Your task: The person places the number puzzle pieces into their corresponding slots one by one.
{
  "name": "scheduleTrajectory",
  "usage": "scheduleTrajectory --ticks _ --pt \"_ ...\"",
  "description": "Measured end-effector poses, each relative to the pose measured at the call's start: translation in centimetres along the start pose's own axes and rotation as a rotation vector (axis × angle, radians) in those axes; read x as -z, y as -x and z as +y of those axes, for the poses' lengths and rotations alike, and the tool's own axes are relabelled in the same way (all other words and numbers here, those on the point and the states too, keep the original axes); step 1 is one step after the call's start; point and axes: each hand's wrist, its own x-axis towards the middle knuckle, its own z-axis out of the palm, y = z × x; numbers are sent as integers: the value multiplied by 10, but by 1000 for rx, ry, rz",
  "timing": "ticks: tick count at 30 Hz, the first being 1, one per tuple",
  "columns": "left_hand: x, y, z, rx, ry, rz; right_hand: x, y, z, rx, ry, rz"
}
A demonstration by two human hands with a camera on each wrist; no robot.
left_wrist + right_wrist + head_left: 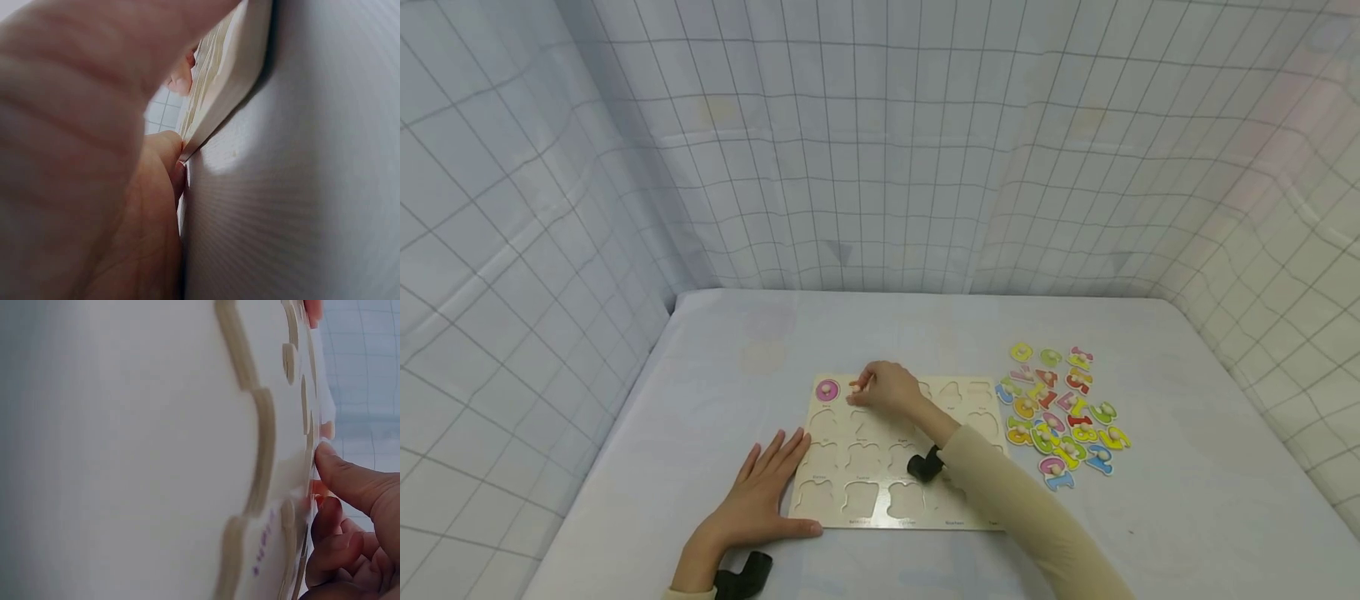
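A wooden number puzzle board (880,458) with cut-out recesses lies on the table. In its top left recess sits a pink zero piece (827,390) with a peg knob. My right hand (887,390) is over the top row just right of the zero, pinching a small orange-red puzzle piece (854,384) that the fingers mostly hide. The right wrist view shows the thumb (350,478) low at the board's surface, beside the orange-red piece. My left hand (763,492) lies with spread fingers along the board's left edge, thumb at the lower left corner.
Right of the board lies a loose, partly overlapping pile of colourful number pieces (1060,408) with peg knobs. The white table (737,350) is enclosed at the back and sides by grid-patterned curtains (910,167). A black wrist device (925,465) overlaps the board in the head view.
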Motion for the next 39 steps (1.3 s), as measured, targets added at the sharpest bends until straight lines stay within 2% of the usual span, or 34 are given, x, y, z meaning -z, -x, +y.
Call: scheduleTrajectory --ticks 8,13,16,22,28,33,39 --pt "-2 -1 2 17 3 -34 19 21 18 42 14 -11" --pt "-4 -2 1 9 -7 -16 48 39 40 68 -39 0" --pt "-6 -2 2 11 -9 -16 68 54 61 72 -58 18" --pt "-8 0 5 21 17 -23 105 103 117 -16 -37 68" --pt "-9 4 6 23 21 -19 129 160 168 -119 -11 130" --pt "-7 4 5 33 26 -31 139 193 192 -192 21 186" --pt "-6 2 6 26 26 -4 150 210 201 -214 62 218"
